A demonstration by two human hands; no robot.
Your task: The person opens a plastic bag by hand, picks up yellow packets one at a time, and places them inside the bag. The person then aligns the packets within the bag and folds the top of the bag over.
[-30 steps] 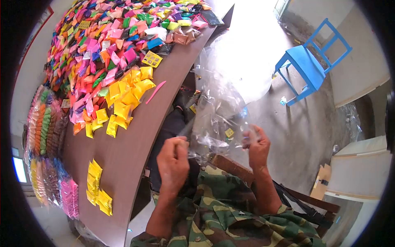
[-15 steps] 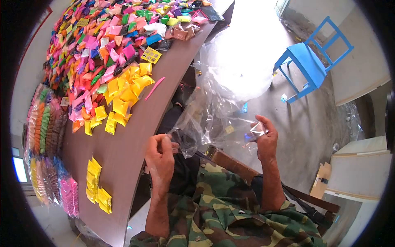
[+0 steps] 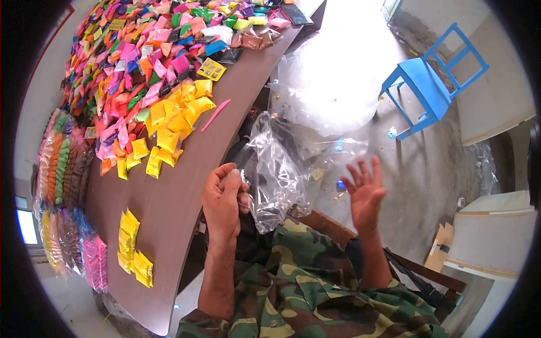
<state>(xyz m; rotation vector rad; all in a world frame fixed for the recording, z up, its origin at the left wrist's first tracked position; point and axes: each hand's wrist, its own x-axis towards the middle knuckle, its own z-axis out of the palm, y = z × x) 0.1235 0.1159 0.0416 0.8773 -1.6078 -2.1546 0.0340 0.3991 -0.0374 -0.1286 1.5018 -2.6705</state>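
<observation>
A clear plastic bag (image 3: pixel 276 180) hangs crumpled over my lap, its edge pinched in my left hand (image 3: pixel 224 197). My right hand (image 3: pixel 365 191) is raised to the right of the bag, fingers spread and holding nothing. Yellow packets (image 3: pixel 174 127) lie heaped on the table to the left of my left hand. Nearer to me, several more yellow packets (image 3: pixel 132 248) lie in a small overlapping group.
The brown table (image 3: pixel 163 197) bears a large pile of colourful packets (image 3: pixel 141 62), a pink stick (image 3: pixel 216 115) and filled clear bags (image 3: pixel 59 169) at its left edge. A big translucent bag (image 3: pixel 327 96) stands on the floor, with a blue chair (image 3: pixel 425 87) beyond.
My right hand has let go of the plastic bag and opened. The bag, stretched between both hands before, now hangs from my left hand alone.
</observation>
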